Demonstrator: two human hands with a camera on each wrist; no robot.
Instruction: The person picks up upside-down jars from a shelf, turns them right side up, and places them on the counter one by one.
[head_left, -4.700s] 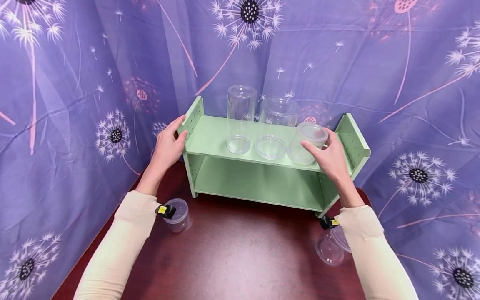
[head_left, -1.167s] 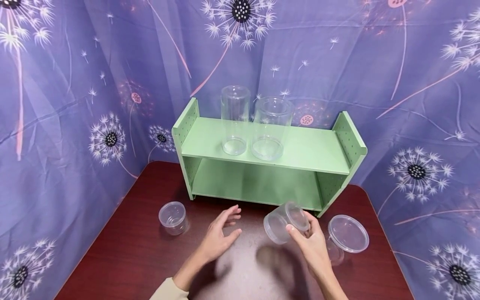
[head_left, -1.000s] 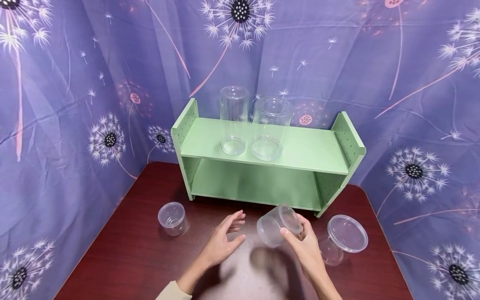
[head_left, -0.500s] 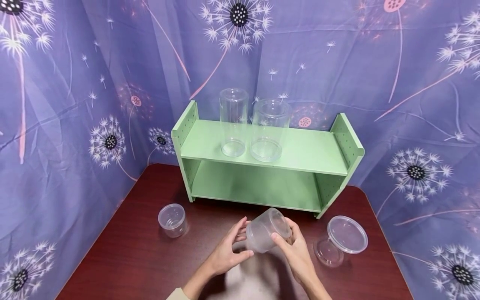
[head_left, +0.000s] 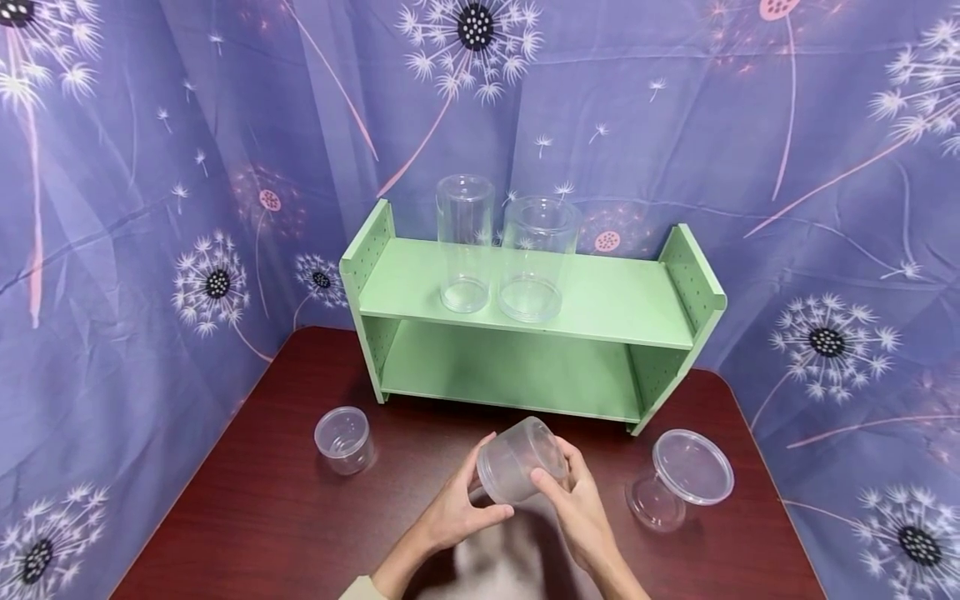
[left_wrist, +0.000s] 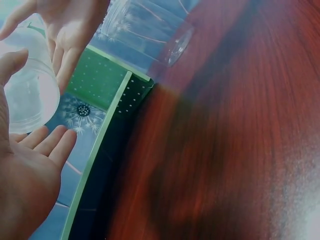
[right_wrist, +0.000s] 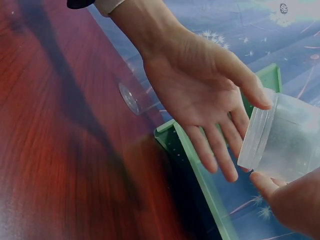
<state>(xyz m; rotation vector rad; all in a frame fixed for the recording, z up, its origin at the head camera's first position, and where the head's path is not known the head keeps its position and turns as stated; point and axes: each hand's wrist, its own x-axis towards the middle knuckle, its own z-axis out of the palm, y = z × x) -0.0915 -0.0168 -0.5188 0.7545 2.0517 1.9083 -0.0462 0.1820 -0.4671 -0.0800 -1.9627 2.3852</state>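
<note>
A clear plastic jar (head_left: 517, 462) with a lid is held tilted above the table between my two hands. My right hand (head_left: 581, 508) grips its lid end, the thumb on the near side of the rim. My left hand (head_left: 453, 508) lies around the other end, its thumb extended below the jar and its fingers partly hidden behind it. The left wrist view shows the left fingers (left_wrist: 55, 145) fairly straight beside the jar (left_wrist: 32, 95). In the right wrist view, the right thumb (right_wrist: 257, 97) presses the jar's rim.
Behind my hands stands a green two-tier shelf (head_left: 615, 300). A tall clear cylinder (head_left: 465, 242) and a wider one (head_left: 536, 258) are on its top board. A small clear cup (head_left: 345, 442) is at left, and a clear broad-topped container (head_left: 693, 467) at right on the brown table (head_left: 247, 500).
The right hand has taken the lidded jar off the shelf top and carried it down and leftward. My left hand has left the shelf's side and come in against the jar.
</note>
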